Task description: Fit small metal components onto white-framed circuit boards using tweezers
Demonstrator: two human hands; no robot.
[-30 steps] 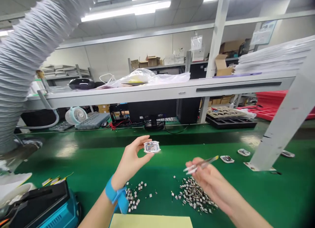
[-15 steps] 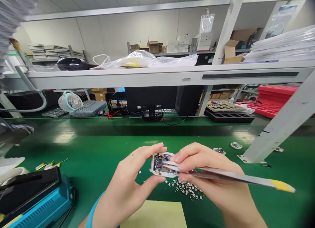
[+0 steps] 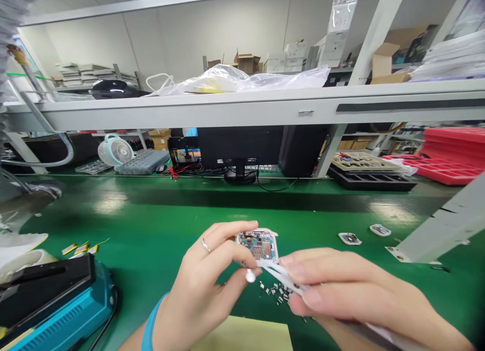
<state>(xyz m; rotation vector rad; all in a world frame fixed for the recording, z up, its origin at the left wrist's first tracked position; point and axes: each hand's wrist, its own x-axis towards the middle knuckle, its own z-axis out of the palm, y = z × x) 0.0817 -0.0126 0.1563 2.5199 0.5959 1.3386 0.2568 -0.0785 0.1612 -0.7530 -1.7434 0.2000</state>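
Tightly, left hand (image 3: 204,285) pinching circuit board (image 3: 259,246), print (image 3: 253,240) unreadably small, right hand (image 3: 341,290) gripping tweezers (image 3: 282,276)

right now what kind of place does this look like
Probably an electronics assembly workshop: a circuit board in a white casing, tweezers, and tiny components scattered on a green bench mat.

Smooth white plastic casing (image 3: 276,247)

I'm on a white-framed square module (image 3: 259,245), blue circuit board showing, pinched in the left hand (image 3: 204,290)! Slim white tweezers (image 3: 282,276) in the right hand (image 3: 352,285) sit right at its lower edge, over tiny black-and-silver components (image 3: 275,292) scattered on the green bench (image 3: 151,209).
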